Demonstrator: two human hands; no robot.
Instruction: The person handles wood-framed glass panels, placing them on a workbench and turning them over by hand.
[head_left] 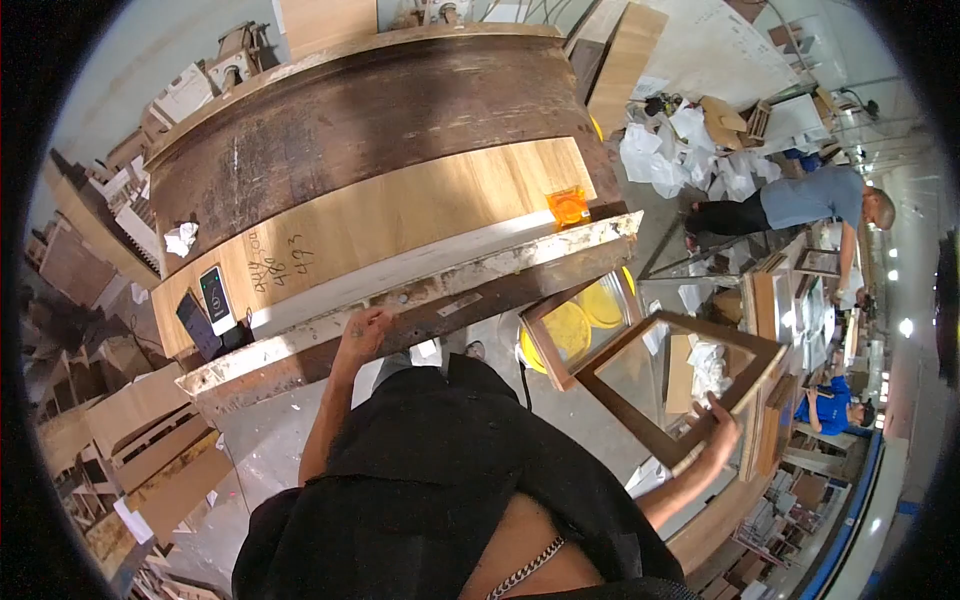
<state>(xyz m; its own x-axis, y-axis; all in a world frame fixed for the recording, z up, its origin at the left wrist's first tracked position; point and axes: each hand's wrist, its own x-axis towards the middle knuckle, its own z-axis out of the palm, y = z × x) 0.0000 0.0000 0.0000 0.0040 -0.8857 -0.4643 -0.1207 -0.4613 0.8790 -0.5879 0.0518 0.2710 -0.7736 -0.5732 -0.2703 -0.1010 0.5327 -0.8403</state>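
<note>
My right hand (718, 437) grips the near side of a brown rectangular wooden frame (735, 337), its fingers over the rail. The frame is held tilted off to my right, above the floor. A second wooden frame (551, 345) stands behind it, beside yellow round-topped buckets (553, 336). My left hand (366, 333) is closed, fingers curled, just at the worn front edge of the workbench (420, 285); nothing shows in it. On the bench lies a long pale wooden board (400, 205) with handwriting on it.
Two phones, one white (216, 299) and one dark (198, 325), lie at the board's left end. An orange packet (568, 207) is at its right end. Crumpled paper (181, 239) sits far left. Stacked frames (770, 300) stand right; co-workers (815, 198) are beyond.
</note>
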